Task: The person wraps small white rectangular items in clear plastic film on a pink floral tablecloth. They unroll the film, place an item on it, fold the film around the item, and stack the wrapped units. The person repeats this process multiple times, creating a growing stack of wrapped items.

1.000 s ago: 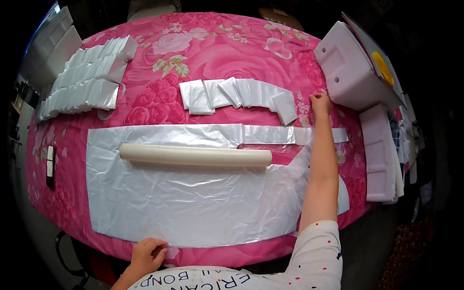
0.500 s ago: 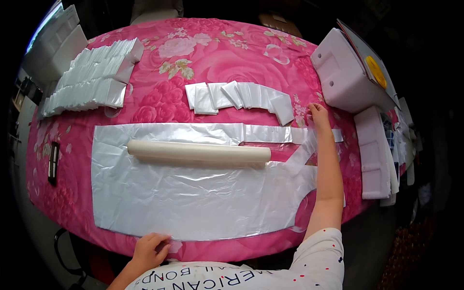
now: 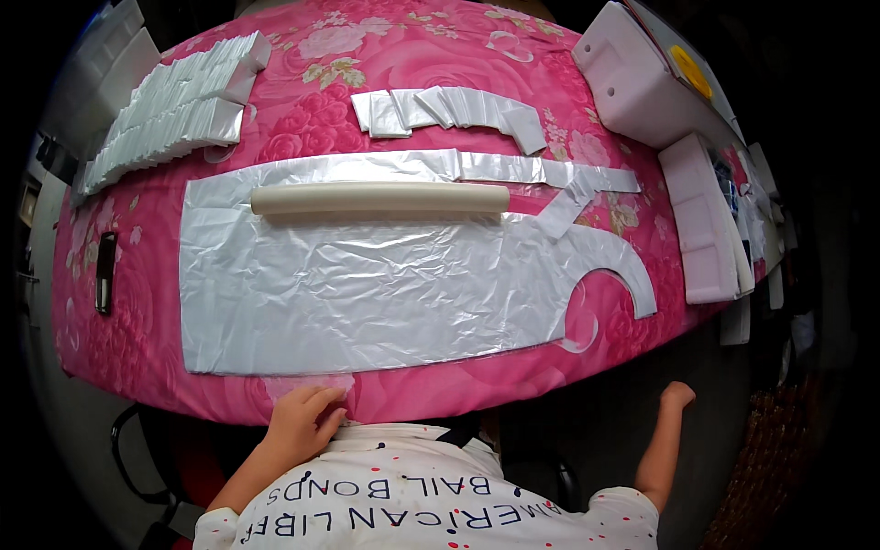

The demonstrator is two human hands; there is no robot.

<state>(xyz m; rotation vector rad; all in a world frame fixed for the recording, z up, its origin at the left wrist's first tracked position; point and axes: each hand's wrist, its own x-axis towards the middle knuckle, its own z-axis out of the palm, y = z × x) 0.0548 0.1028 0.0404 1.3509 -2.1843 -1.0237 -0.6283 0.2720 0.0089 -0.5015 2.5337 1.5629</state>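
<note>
Pinching the crinkled silver foil sheet (image 3: 367, 293) edge, the left hand (image 3: 302, 422); right hand (image 3: 676, 396) fisted, off the table

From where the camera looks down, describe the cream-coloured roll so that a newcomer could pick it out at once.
Find the table under the pink flowered cloth, then the large crinkled silver sheet spread across it. The cream roll lies lengthwise along that sheet's far edge. It is the only smooth, round, matte thing there; its neighbours are flat, shiny and silver.
</note>
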